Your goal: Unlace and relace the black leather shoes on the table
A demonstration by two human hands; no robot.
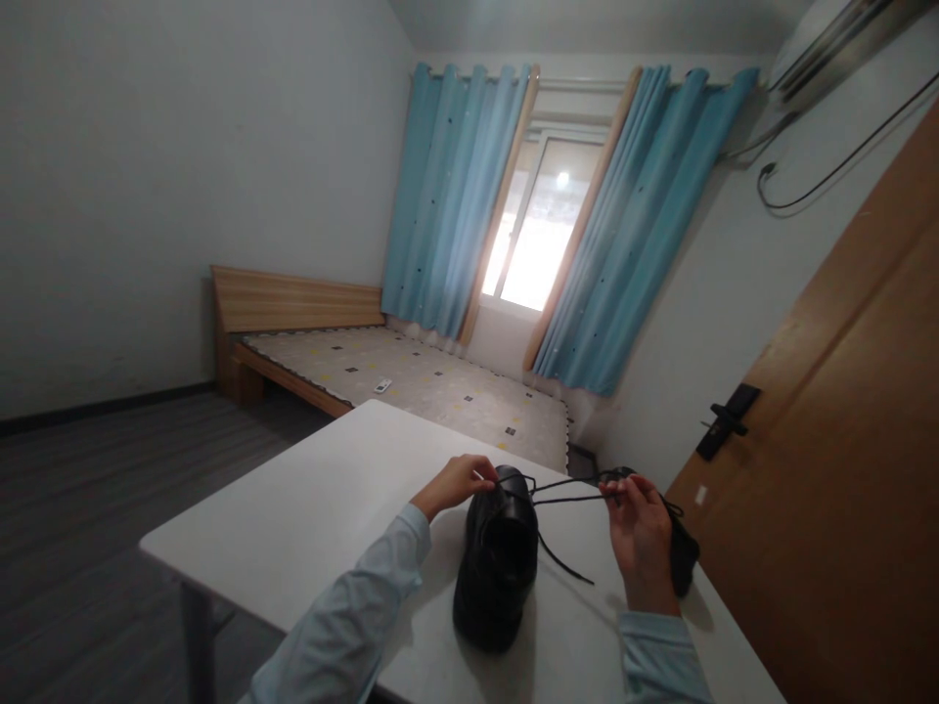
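Shoe: a black, glossy leather lace-up shoe (497, 557) is stood upright near the front of a white rectangular table (308, 508), heel toward the wearer of the camera, between the two hands.
Left hand: the left hand (455, 484) is closed at the fingertips on one end of a thin black shoelace (568, 499), right at the top of the shoe's eyelet area.
Right hand: the right hand (640, 528) is pinched shut on the lace further along, so that it is stretched taut across from the shoe; a loose tail is left trailing on the tabletop beside the shoe.
Second shoe: another dark shoe (684, 559) is partly hidden behind the right hand, near the table's right edge.
Progress: lacing is judged to be under way and unfinished. The lace is anchored at the shoe, but no bow or knot is seen, and long lengths are left free.
Writing: no brand, label or legible text can be made out on either shoe.
Setting: a wooden bed frame with a patterned mattress (411, 376), blue curtains (455, 196) and a brown door (843, 440) are seen beyond.
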